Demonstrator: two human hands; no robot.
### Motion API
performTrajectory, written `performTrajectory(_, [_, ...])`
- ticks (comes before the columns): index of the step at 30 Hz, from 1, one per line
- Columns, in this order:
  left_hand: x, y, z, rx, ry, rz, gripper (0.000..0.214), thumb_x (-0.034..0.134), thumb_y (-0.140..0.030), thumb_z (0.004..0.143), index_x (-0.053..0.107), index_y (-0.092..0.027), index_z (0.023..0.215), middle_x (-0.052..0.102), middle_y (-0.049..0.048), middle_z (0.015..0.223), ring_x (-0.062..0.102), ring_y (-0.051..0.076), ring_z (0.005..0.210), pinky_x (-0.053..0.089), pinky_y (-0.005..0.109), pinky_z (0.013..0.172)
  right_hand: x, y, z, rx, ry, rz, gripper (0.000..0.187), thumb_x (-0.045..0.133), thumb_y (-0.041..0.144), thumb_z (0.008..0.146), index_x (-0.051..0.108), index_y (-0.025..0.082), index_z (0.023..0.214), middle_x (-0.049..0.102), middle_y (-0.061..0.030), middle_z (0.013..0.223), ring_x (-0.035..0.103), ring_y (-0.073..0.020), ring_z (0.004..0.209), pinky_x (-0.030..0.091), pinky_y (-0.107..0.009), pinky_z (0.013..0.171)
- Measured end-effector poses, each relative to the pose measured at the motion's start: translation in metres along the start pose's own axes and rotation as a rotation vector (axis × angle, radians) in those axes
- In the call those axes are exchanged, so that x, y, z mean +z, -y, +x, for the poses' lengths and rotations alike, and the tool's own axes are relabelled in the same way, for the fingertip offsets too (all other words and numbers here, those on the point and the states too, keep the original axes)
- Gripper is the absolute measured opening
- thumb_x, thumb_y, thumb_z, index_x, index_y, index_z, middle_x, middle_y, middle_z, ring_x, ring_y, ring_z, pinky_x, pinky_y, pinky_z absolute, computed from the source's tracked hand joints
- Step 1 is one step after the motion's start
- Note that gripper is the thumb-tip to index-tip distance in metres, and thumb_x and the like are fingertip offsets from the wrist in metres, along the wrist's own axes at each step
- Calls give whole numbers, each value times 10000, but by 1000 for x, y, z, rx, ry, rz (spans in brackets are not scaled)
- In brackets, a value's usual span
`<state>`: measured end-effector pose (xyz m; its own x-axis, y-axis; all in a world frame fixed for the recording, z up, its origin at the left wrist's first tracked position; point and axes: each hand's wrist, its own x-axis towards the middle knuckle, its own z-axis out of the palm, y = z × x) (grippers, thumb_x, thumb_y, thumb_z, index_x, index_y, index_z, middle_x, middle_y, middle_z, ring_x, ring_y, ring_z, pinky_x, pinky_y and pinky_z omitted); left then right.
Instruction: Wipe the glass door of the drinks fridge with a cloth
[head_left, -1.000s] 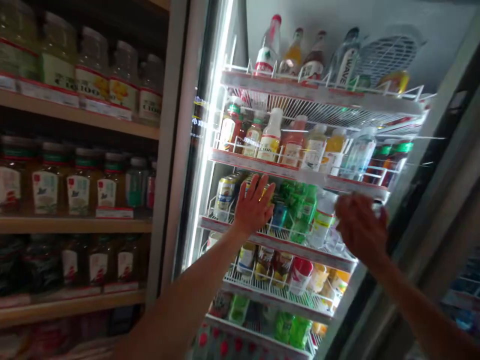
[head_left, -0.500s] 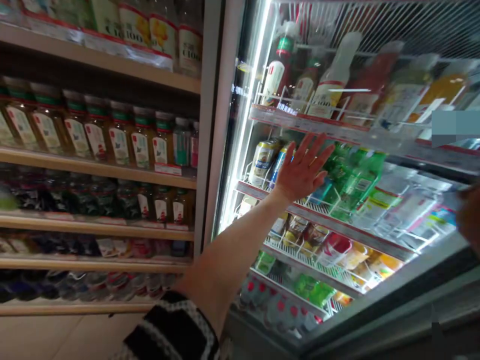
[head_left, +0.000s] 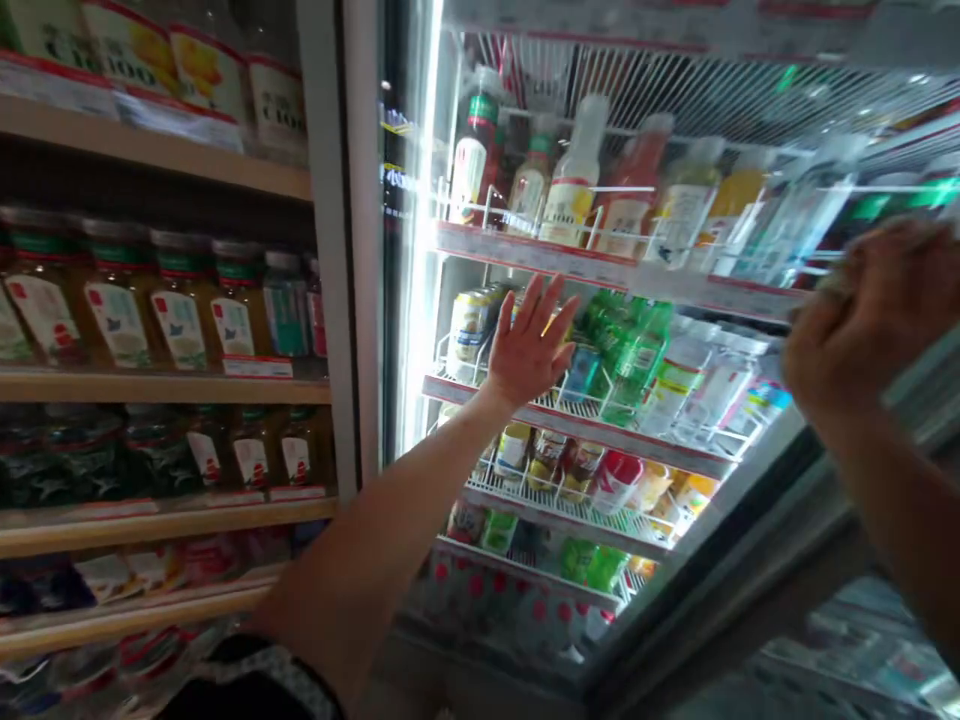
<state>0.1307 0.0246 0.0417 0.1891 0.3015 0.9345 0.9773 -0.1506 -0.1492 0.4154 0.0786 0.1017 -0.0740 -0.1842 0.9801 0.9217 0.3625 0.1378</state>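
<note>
My left hand (head_left: 527, 345) is stretched out with its fingers spread, holding nothing, in front of the lit drinks cooler (head_left: 525, 415). Whether the palm touches a glass pane I cannot tell. Behind it stand cans (head_left: 471, 325) and green bottles (head_left: 634, 355) on a wire shelf. At the right edge, my right hand (head_left: 874, 310) is raised, with fingers bent and closed. It is blurred and dark, and what lies in its fingers, if anything, I cannot make out. Tall juice bottles (head_left: 574, 180) stand on the shelf above my left hand.
Wooden shelves (head_left: 165, 385) on the left carry rows of bottled drinks (head_left: 176, 310). A grey upright post (head_left: 330, 250) divides them from the cooler. A dark frame (head_left: 720, 540) runs diagonally at the lower right. Lower cooler shelves hold more cans and bottles (head_left: 619, 475).
The view has swung to the right, so the cooler sits further left. My right hand, barely showing at the edge before, is now in view. My left hand remains spread before the cans.
</note>
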Motion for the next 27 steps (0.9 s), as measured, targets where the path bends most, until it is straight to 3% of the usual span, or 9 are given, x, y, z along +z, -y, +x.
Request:
performTrajectory(2, [-4,4,1,19,17,-16,533,343,-396,892,325,-220,1395,259,58,1499,95,221,1412,94,476,1147,-6,20,-17,-164,167,99,528,368,397,894,467,103,1322,367,-204,1421,310,-353,1328,266,-557,1022])
performTrajectory(5, [-13,23,-1,101,15,-19,513,365,-419,888,362,-248,1372,289,44,1487,147,206,1405,132,449,1146,-12,57,-54,-601,386,214,421,448,249,866,504,249,1283,423,-56,1422,260,-212,1378,186,-480,1123])
performTrajectory(6, [-16,34,-2,82,-23,-7,512,367,-422,889,367,-244,1368,290,53,1487,154,205,1404,141,451,1143,-12,64,-59,-654,412,222,425,465,234,857,500,270,1278,426,-32,1422,260,-193,1380,164,-472,1136])
performTrajectory(10, [-23,82,-12,-197,-229,45,542,339,-412,898,339,-167,1382,259,137,1488,165,224,1401,140,483,1132,2,74,-36,-366,270,161,445,476,264,856,467,229,1300,346,-67,1468,234,-230,1390,161,-507,1127])
performTrajectory(12, [-23,98,-17,-213,-239,35,545,327,-419,899,334,-174,1386,260,132,1488,177,221,1399,126,482,1135,9,85,-25,-264,217,157,455,456,253,862,449,216,1316,330,-78,1475,204,-238,1399,167,-507,1124])
performTrajectory(17, [-21,106,-22,-178,-234,6,542,324,-427,897,320,-214,1395,229,79,1503,187,226,1396,118,483,1140,4,124,-58,-635,379,309,452,466,224,843,475,256,1294,456,-19,1398,164,-187,1410,65,-455,1166])
performTrajectory(19, [-21,106,-22,-172,-248,-22,543,341,-425,894,286,-260,1408,168,5,1520,190,221,1396,108,481,1146,0,111,-70,-630,403,298,482,477,221,842,444,269,1321,423,-19,1424,197,-195,1402,75,-473,1163])
performTrajectory(24, [-19,110,-22,-157,-264,-107,569,373,-418,882,188,-372,1418,15,-187,1492,179,208,1398,82,467,1163,-15,16,-68,-64,92,42,536,471,225,857,375,246,1384,303,-121,1482,323,-301,1344,255,-542,1081])
performTrajectory(27, [-19,112,-22,-166,-272,-136,561,373,-432,876,210,-377,1410,29,-205,1483,195,212,1392,84,465,1163,-36,-9,-103,-45,131,-15,585,472,174,847,327,246,1409,298,-131,1481,326,-327,1338,335,-566,1025])
